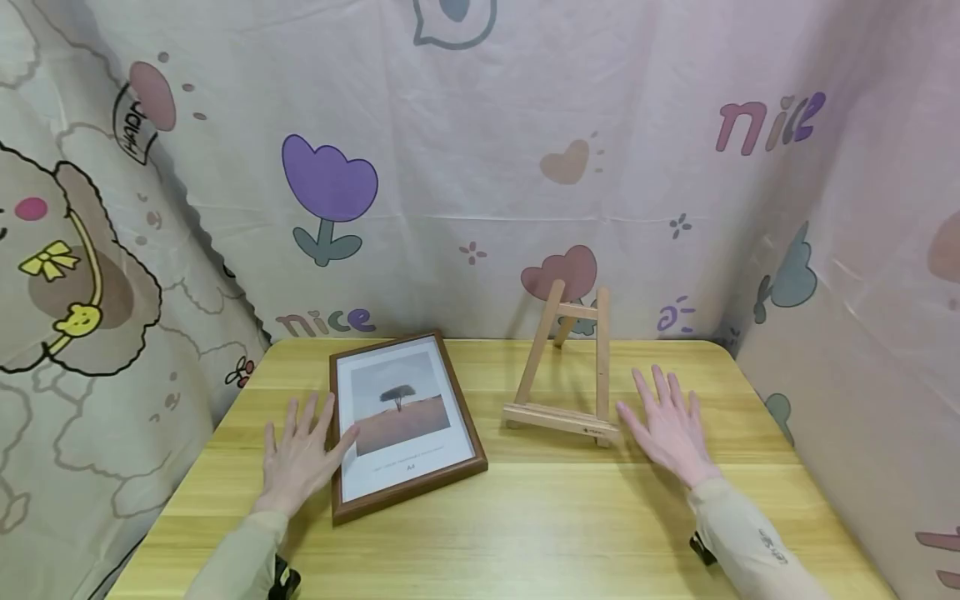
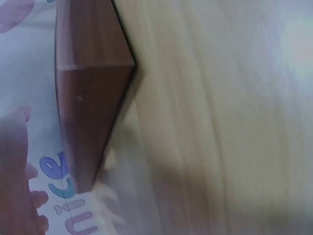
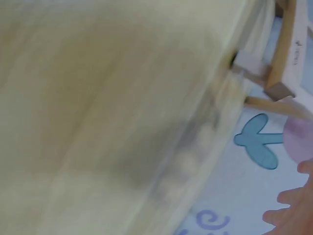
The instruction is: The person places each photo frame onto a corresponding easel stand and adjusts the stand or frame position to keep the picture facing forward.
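Observation:
A brown-framed picture [image 1: 408,417] of a tree on a hill lies face up on the table, turned slightly. Beside its left edge is my left hand [image 1: 298,458], fingers spread, with the thumb overlapping the frame in the head view. The left wrist view shows the frame's corner [image 2: 93,78] close up. A small wooden easel [image 1: 562,417] stands upright right of the picture, nothing on its ledge. My right hand [image 1: 671,429] is just right of the easel, palm down with fingers spread, holding nothing. The easel's ledge end [image 3: 281,88] appears in the right wrist view.
The wood-grain table [image 1: 555,525] reaches back to a printed cloth [image 1: 450,167] hanging behind it. More printed cloth hangs on the left and right sides. A dark wrist strap [image 1: 283,577] shows under the left sleeve.

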Action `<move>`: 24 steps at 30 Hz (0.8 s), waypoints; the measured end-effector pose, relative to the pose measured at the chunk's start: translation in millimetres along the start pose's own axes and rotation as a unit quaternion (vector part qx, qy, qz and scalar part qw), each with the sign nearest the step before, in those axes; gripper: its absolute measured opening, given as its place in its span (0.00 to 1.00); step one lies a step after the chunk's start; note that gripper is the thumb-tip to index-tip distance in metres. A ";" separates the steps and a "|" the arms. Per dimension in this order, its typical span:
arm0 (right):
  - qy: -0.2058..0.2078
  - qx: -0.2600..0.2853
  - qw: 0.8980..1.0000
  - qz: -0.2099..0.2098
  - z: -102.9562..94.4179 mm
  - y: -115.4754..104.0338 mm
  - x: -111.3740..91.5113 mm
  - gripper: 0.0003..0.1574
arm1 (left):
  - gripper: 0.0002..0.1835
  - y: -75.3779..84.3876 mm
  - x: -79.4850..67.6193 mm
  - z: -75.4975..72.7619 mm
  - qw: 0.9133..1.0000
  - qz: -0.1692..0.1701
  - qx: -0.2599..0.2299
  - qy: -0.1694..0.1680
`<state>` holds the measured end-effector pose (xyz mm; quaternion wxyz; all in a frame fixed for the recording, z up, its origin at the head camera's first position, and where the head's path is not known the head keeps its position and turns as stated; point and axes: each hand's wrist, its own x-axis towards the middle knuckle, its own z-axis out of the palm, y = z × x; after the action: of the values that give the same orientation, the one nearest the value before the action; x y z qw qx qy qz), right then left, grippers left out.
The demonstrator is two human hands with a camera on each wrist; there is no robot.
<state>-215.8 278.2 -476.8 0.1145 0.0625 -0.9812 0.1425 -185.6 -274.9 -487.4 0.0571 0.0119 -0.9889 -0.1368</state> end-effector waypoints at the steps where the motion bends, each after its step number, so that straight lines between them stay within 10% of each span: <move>1: 0.005 0.004 1.000 -0.004 -1.8 -2.8 1.6 0.47 | 0.47 2.3 -1.5 -1.4 1.000 0.000 -0.001 -0.001; 13: 0.125 0.081 0.983 -0.109 -4.7 -65.6 6.0 0.42 | 0.52 22.3 -24.9 -7.0 1.000 0.002 -0.012 0.019; 24: -0.071 0.174 0.972 -0.140 3.9 -125.1 2.4 0.49 | 0.57 33.6 -46.6 2.8 0.999 -0.020 -0.037 0.008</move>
<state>-199.5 157.8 -446.7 0.0510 0.2283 -0.9285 0.2884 -139.9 -240.0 -486.1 0.0630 0.0305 -0.9822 -0.1743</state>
